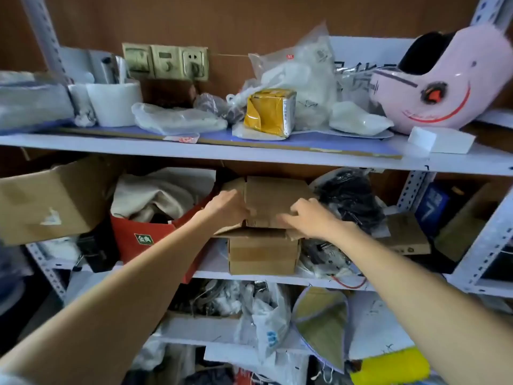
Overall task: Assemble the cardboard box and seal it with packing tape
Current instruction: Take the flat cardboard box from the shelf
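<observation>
On cluttered shelving (111, 145), left hand (227, 204) and right hand (309, 218) grip creased, flattened cardboard box (274, 195).

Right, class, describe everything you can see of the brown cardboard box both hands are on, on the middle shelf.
The cardboard box is plain brown board, not yet assembled: its panels lie folded, with flaps loose, creased and worn at the edges. No tape shows on it. It sits tilted on the middle shelf, resting over a smaller taped box. The left hand grips its left edge; the right hand curls over its near right side.
</observation>
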Demonstrator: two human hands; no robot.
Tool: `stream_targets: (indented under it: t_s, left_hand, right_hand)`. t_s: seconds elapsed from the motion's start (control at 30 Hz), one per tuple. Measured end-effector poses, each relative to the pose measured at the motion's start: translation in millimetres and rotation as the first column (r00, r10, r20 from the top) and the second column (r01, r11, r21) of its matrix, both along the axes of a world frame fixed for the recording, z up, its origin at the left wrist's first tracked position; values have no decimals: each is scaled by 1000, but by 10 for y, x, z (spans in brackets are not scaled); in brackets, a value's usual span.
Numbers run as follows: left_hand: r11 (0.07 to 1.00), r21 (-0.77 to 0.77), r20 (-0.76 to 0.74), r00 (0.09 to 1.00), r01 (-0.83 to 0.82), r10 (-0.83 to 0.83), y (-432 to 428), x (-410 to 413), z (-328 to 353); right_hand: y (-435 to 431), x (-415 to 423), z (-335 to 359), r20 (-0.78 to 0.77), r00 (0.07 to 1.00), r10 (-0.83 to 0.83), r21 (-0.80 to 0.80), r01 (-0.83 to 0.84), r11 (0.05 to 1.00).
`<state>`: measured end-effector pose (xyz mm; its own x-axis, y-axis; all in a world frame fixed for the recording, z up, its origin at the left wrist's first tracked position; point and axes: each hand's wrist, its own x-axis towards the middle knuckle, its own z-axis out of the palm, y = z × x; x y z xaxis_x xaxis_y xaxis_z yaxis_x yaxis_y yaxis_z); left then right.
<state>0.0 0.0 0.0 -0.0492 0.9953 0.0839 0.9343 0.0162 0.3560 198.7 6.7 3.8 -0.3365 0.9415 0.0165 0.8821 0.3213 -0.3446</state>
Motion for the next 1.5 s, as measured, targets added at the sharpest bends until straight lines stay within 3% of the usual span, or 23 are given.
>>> stream_targets:
  t_s: [0.23,0.3,0.37,0.5,0.6,0.8,0.9,1.17,1.4,1.5]
  left_hand:
    - [986,-114,209,967,-124,146,188,-247,-254]
    - [982,-126,272,947,-142,172,257,-251,-328]
    - [978,-113,240,951,-174,196,310,-249,-381]
    - [978,-36,224,952,-208,211,315,-236,-427]
    - [973,-35,314,922,-226,226,267,-250,-434]
    - [965,-27,499,833,-262,239,218,-183,-364]
    - [964,-4,524,821,-266,229,234,-167,-304]
    - [981,48,643,757,-188,114,266,218,-294]
    - [998,10,678,733,68,-57,278,1006,-467]
    - [982,38,660,733,187,-165,257,1415,-583]
  right_hand:
    - [327,82,-71,22,975,-220,9,220,976]
    - [359,121,-118,-31,963,-268,-51,267,962]
    - [430,160,-180,-121,943,-311,-124,297,947]
    - [595,255,-322,-209,911,-355,-249,301,920]
    - [623,349,-363,-278,879,-387,-290,307,907]
    - [631,476,-342,-339,847,-409,-261,334,906]
    - [623,544,-381,-410,820,-399,-246,322,914]
    - [392,958,-345,-523,709,-473,-206,433,878]
    - [-225,1759,-503,-560,511,-652,-264,636,725]
    - [-670,2138,-572,-583,386,-715,-272,737,619]
